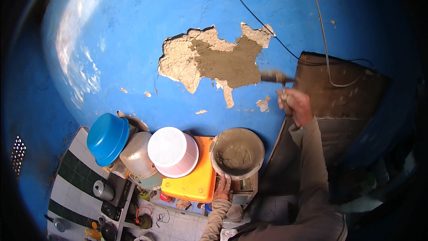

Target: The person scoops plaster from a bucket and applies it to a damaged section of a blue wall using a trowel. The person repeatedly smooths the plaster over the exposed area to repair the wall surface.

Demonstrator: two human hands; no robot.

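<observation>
My right hand is closed around the handle of a trowel, blurred by motion, at the right edge of a mortar patch on the blue wall. The patch is grey-brown and partly covers a bare, pale area where the paint and plaster have broken away. Below, my left hand lies with fingers stretched out against the near rim of a round bucket. Grey wet mortar fills the bucket's bottom.
Left of the bucket are a white perforated basket on a yellow container, a metal pot and a blue basin. A brown wooden panel leans at right. Cables hang over the wall. A stove stands lower left.
</observation>
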